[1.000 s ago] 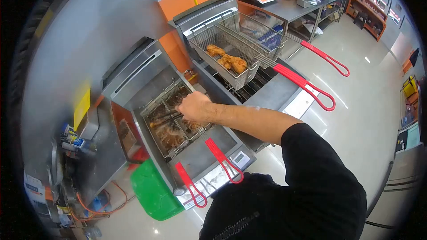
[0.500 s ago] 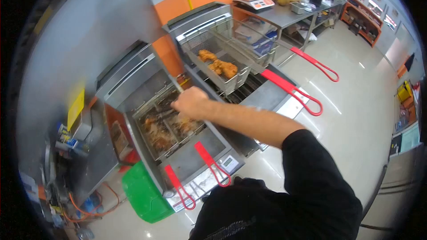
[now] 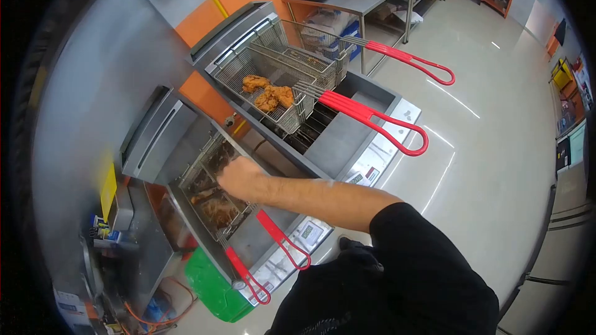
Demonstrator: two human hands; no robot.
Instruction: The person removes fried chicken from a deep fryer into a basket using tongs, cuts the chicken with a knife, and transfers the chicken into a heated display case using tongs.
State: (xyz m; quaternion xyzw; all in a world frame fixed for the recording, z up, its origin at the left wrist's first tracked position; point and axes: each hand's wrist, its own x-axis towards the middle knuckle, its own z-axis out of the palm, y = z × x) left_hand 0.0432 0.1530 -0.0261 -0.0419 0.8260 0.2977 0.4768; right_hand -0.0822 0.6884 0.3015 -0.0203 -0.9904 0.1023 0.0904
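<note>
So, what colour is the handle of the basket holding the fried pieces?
The handle is red; it shows best in the head view.

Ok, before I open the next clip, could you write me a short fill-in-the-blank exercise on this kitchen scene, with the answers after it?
1. The ____ hand is over the nearer fryer.
2. Counting the handle grips at both fryers, ____ of them are red.
3. The plastic bin on the floor is ____.
4. The fried pieces sit in a wire basket hung above the ____ fryer, not the one under the hand.

Missing words: right; four; green; farther
</note>
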